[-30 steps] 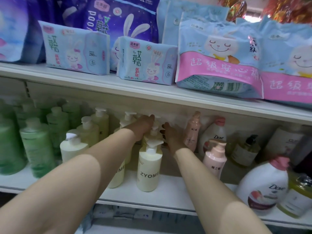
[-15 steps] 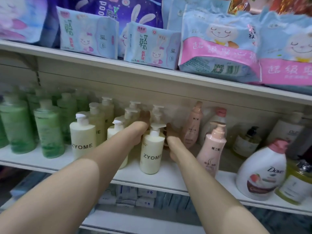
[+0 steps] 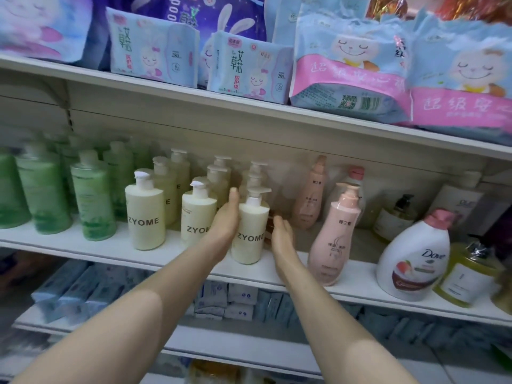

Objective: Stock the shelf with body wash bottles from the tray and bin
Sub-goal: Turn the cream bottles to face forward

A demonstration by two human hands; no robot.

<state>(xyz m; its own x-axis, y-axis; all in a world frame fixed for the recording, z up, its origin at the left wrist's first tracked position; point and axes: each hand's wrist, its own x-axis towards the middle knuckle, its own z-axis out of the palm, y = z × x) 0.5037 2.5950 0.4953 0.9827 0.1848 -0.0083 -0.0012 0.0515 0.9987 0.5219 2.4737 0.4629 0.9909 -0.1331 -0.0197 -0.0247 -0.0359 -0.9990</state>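
Left hand (image 3: 225, 220) flat against cream bottle (image 3: 249, 231), right hand (image 3: 281, 235) beside it; fingers straight, likely squaring the row on shelf (image 3: 110, 254).

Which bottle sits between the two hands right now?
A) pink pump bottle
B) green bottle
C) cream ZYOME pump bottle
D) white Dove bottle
C: the front cream ZYOME bottle stands on the shelf with the left hand flat against its left side and the right hand open just off its right side; the pink pump bottle and Dove bottle stand further right.
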